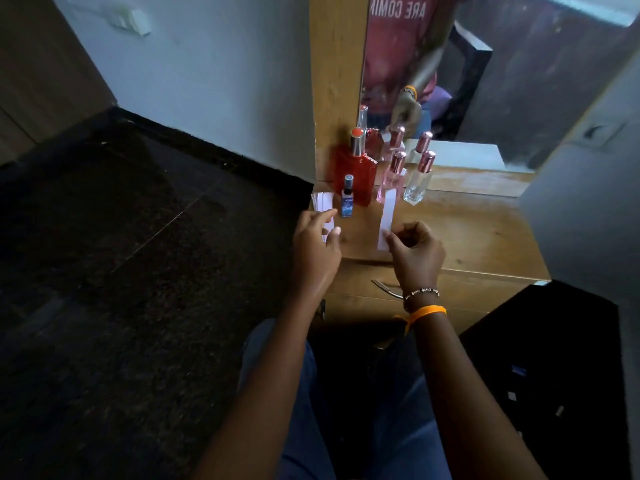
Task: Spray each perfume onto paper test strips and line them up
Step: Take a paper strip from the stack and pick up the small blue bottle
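On the wooden dresser top [478,230] stand a small blue spray bottle [347,199], a tall red bottle [356,171], a pink bottle [393,178] and a clear bottle [419,178], the last two with rose-gold caps. My right hand [414,252] pinches the near end of a white paper strip [386,216] that lies pointing toward the pink bottle. My left hand [317,240] rests on a stack of white strips [322,201] at the dresser's left edge, with one strip between its fingertips.
A mirror [485,81] behind the bottles reflects them and my hand. A drawer with a metal handle [384,287] is below the top. Dark floor lies to the left, a black object [554,375] to the right.
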The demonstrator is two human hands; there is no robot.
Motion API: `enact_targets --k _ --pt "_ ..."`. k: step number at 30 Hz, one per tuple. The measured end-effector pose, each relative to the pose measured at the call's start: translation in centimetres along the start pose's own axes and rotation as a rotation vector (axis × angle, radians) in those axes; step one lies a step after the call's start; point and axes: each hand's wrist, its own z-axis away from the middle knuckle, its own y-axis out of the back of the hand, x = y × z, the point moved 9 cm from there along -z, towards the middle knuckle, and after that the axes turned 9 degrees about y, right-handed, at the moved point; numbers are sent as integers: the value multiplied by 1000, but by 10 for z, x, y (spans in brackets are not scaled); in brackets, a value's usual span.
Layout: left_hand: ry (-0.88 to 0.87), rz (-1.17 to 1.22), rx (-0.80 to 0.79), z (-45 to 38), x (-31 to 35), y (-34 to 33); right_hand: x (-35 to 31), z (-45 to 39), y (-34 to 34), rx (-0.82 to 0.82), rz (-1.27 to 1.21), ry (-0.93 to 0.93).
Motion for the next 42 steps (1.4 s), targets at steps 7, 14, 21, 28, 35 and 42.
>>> enact_targets --k 7,14,21,28,35,42 --pt "7 -43 -102 10 10 -27 0 -6 -1 -104 332 97" --pt "47 13 -74 7 7 -23 -26 -12 -14 -110 289 253" --pt "123 194 4 -9 1 -8 -65 -27 -74 -311 206 380" --pt "75 255 3 -21 2 -3 -60 -29 -77 -296 190 335" --pt "-137 96 -185 -12 22 -25 -69 -23 -48 -323 -26 274" --pt "-145 196 -157 2 35 -25 -81 -26 -19 -258 -224 176"
